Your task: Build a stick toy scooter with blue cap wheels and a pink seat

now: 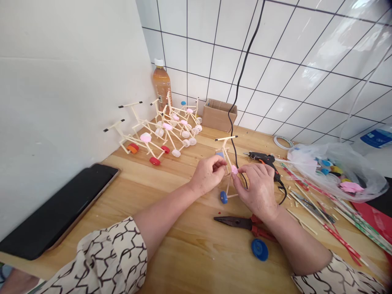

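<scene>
A small bicycle model (227,171) made of thin wooden sticks stands on the wooden table (183,245) between my hands, with blue bottle-cap wheels, one low at the front (223,197). My left hand (208,173) pinches the stick frame near its upper blue cap. My right hand (259,188) pinches a small pink piece (234,170) against the frame. A black hot glue gun (263,158) lies just behind my right hand, with its cord running up the tiled wall.
Several finished stick bicycles (159,130) stand at the back left by an orange drink bottle (161,83). Red-handled pliers (245,223) and a loose blue cap (259,249) lie near my right wrist. A phone (58,212), a cardboard box (219,114), a plastic bag of caps (337,169) and loose sticks surround them.
</scene>
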`<state>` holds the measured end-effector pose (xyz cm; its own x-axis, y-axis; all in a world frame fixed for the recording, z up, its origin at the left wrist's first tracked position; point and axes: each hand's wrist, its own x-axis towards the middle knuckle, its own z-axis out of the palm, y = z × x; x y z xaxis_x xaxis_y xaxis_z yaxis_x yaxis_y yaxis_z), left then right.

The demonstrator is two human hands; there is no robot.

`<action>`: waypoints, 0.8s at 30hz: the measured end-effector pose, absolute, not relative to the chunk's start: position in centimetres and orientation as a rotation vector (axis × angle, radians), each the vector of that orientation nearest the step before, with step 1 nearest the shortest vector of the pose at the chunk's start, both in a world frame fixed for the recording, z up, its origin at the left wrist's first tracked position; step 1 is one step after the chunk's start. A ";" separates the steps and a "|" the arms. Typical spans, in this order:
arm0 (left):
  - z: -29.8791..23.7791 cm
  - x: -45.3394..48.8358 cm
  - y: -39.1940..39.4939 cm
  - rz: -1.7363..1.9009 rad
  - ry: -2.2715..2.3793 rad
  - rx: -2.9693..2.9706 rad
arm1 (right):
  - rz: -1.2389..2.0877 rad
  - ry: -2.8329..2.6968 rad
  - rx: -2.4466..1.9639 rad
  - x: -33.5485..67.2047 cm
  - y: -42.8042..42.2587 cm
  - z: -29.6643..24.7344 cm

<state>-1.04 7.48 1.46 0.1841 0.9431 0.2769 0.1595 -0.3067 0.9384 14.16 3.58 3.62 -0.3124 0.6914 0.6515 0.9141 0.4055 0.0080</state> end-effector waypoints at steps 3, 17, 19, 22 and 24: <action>2.4 -0.9 7.4 1.201 1.007 1.521 | -0.526 -2.101 -1.349 14.1 3.6 3.7; 3.8 0.1 8.3 0.967 1.039 1.349 | -0.527 -2.127 -1.335 14.1 3.5 3.8; 3.8 0.1 8.3 0.950 1.042 1.325 | -0.529 -2.127 -1.335 14.1 3.5 3.8; 4.0 0.2 8.2 0.927 1.050 1.263 | -0.541 -2.129 -1.337 14.0 3.5 3.8; 4.2 0.2 8.1 0.918 1.059 1.236 | -0.545 -2.131 -1.339 14.0 3.5 3.7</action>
